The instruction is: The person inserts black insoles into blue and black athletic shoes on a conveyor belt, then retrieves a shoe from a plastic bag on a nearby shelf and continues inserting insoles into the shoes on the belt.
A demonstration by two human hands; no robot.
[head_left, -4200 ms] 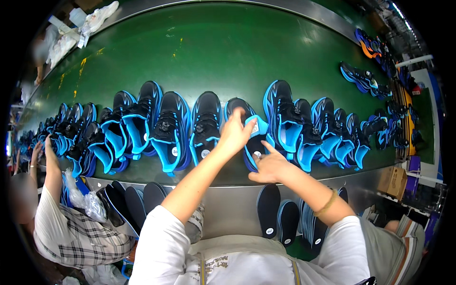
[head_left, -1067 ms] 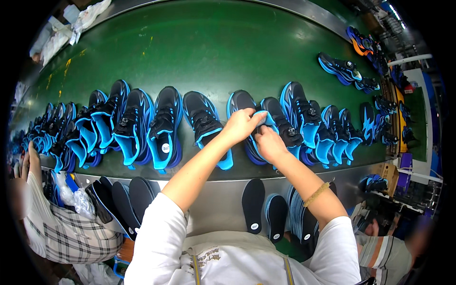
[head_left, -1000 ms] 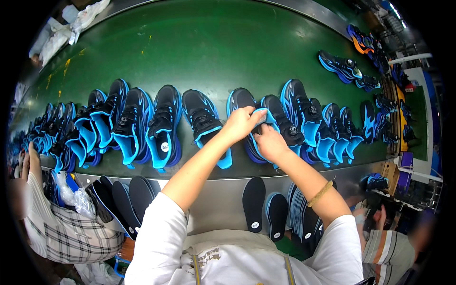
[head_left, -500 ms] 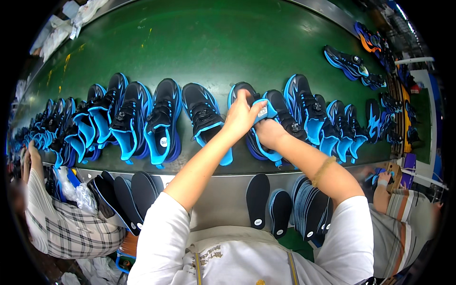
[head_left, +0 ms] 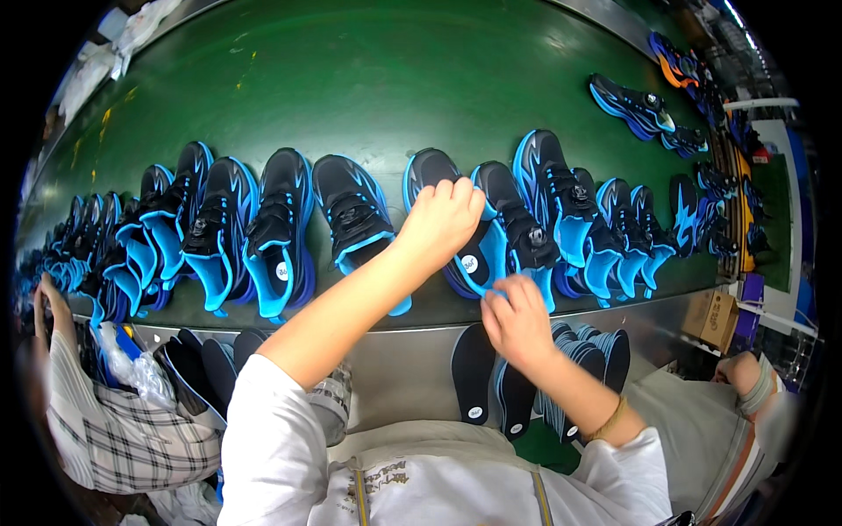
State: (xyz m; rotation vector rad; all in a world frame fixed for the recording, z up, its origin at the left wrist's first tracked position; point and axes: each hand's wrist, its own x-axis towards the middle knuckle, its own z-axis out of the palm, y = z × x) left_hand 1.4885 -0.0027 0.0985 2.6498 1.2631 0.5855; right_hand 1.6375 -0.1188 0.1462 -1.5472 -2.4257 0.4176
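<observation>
A black and blue sneaker (head_left: 431,167) lies toe-away on the green work surface, in front of me. My left hand (head_left: 441,213) is closed over its tongue and lacing, with the fingertips curled down out of sight. Inside the light-blue collar an insole shows, its round white label (head_left: 469,263) near the heel. At the heel end, my right hand (head_left: 517,323) has its fingers curled against the collar edge. Close by on the right sits another sneaker (head_left: 526,219); on the left is one more (head_left: 351,195), partly covered by my left forearm.
Rows of matching sneakers (head_left: 279,202) line both sides. Below the surface's edge, black insoles (head_left: 474,373) stand on a metal ledge (head_left: 395,359). One co-worker in a plaid garment (head_left: 145,430) is at the left, another person (head_left: 693,421) at the right, near a cardboard box (head_left: 712,317).
My right hand has come out of the sneaker and back to its heel. My left hand has shifted over the tongue. The insole's label now shows, and the right-hand co-worker has moved.
</observation>
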